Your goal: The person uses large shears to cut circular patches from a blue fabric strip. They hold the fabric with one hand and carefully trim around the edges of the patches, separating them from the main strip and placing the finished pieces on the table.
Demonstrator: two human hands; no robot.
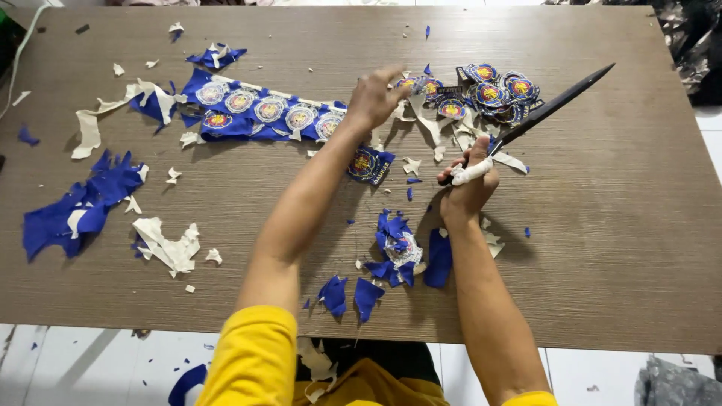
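Yellow sleeves (252, 361) frame both hands over the worktop (624, 248): the right hand (468, 188) is clamped on black scissors (545, 111), blades angled clear, while the left hand (374, 99), fingers spread, reaches toward the uncut blue badge strip (259, 113) beside the cut badges (489, 94).

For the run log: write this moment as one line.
left hand: reaching to patch strip | right hand: holding scissors | cut patches: piled on table
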